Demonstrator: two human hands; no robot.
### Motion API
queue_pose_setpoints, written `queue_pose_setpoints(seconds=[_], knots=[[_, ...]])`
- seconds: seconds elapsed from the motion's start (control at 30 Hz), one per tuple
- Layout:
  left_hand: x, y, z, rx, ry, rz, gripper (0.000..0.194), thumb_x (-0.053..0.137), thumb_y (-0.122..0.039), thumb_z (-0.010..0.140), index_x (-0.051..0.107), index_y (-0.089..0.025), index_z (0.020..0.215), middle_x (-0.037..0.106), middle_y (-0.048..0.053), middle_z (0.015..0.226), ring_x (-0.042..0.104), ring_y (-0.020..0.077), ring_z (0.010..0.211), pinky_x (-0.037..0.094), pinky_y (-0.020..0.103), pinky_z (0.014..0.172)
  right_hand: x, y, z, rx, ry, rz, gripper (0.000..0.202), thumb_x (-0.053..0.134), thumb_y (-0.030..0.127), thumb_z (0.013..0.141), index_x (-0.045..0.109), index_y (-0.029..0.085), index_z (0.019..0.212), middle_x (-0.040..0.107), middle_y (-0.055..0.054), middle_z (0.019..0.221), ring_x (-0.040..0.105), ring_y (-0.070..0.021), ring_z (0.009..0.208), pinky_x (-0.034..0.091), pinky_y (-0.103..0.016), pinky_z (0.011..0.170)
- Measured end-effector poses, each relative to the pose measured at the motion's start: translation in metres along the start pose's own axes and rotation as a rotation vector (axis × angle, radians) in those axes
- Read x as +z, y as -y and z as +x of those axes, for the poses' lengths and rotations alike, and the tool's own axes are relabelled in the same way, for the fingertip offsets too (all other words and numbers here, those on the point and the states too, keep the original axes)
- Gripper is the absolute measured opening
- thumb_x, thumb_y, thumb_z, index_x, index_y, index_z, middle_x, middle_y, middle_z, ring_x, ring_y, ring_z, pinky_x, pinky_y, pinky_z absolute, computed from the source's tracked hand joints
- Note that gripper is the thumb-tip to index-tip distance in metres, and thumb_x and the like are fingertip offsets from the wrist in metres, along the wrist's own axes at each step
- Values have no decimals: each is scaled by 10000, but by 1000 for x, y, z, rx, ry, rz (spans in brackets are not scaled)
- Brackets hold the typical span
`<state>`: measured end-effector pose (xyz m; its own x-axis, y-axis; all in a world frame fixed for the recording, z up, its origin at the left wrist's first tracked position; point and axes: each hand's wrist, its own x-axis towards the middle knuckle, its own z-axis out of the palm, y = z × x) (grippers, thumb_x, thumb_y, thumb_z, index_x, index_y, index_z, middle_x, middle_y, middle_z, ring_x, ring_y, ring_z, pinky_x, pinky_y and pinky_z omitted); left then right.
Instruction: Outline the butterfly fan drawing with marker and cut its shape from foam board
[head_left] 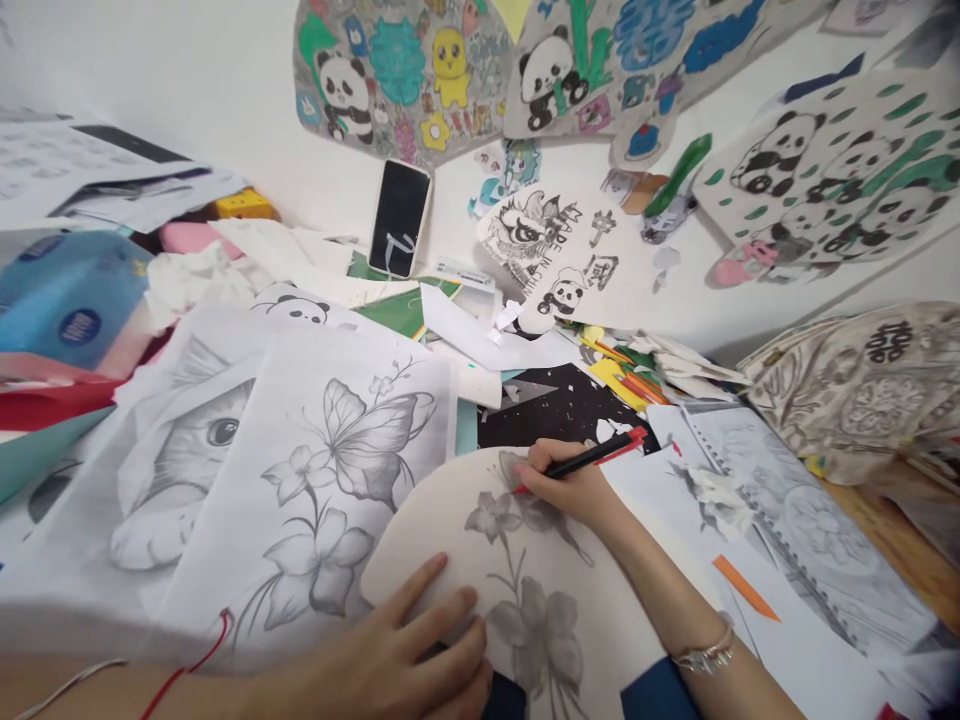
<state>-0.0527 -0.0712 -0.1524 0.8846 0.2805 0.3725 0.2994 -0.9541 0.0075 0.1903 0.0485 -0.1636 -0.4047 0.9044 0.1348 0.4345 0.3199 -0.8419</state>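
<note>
My right hand (566, 488) grips a slim black pen (592, 455) with red at its upper end. Its red tip meets a rounded cream fan-shaped board (420, 510) near the top. Grey shaded flowers (541, 632) and a partly covered butterfly are drawn on this board. Spread fingers of my left hand (424, 650) lie over the board's lower left edge. Left of the board is a white sheet (251, 500) with a similar pencil drawing of a butterfly and flowers. What lies under my right palm is hidden.
A phone (401, 218) leans against the wall behind. Painted panda boards (409, 75) hang above. Paper scraps and colored pens (622, 375) lie beyond the board. On the right is a spiral sketchbook (810, 520); at far left, a blue tissue pack (71, 300).
</note>
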Motion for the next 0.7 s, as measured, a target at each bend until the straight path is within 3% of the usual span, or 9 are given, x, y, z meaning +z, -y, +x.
queue_pose_setpoints(seconds=[0.57,0.7], knots=[[-10,1,3,-19,43,-83,288,530,-234,874,581,-131,1137,650,85,1098,554,260,1086,351,489,1049,-1,0,-1,-2,33,23,345,594,275,788,384,184,531,420,34,530,373,-87,526,297,-225,490],[-6,1,1,-13,20,-79,279,504,-245,888,584,-133,1131,653,81,1087,554,260,1079,326,503,1058,-1,3,0,112,7,93,308,640,340,761,445,186,579,453,40,525,395,-79,486,299,-216,457]])
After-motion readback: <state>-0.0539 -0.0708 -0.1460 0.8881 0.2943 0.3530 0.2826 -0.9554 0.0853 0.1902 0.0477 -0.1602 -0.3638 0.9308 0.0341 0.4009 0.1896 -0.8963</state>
